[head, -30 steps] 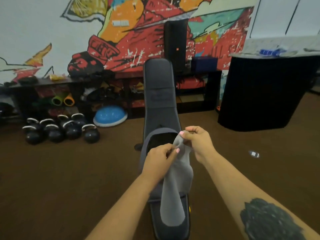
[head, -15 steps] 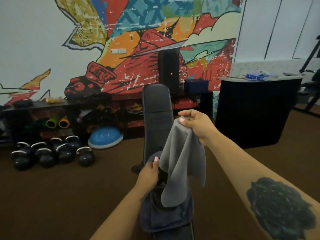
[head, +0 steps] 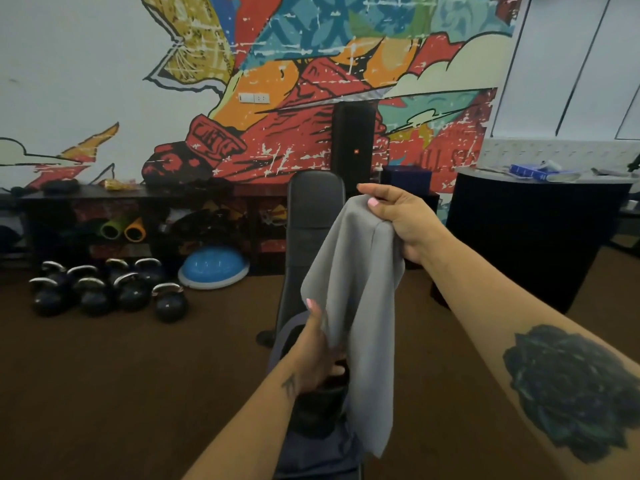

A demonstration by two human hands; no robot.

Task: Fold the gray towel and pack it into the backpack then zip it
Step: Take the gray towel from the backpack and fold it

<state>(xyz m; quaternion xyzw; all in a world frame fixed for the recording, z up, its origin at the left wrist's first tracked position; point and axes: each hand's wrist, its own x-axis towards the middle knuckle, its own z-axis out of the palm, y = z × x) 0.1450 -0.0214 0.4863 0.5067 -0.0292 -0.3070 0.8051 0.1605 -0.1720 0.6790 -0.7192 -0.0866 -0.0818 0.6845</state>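
My right hand (head: 398, 220) pinches the top edge of the gray towel (head: 363, 306) and holds it up at chest height, so the cloth hangs down loosely. Lower down, my left hand (head: 311, 355) meets the towel's left edge, thumb up along the hem and fingers curled behind the cloth. Under both hands the dark backpack (head: 311, 452) lies on a padded gym bench (head: 315, 209), its mouth open and dark. The hanging towel hides the right half of the backpack's opening.
Several black kettlebells (head: 104, 292) and a blue balance dome (head: 213, 268) sit on the brown floor at left. A low dark shelf (head: 138, 195) runs along the mural wall, with a tall black speaker (head: 353, 143). A black counter (head: 530, 237) stands at right.
My right hand has lifted the towel higher and the cloth has spread open. My left hand let go of the top edge and dropped to the towel's lower left edge by the backpack.
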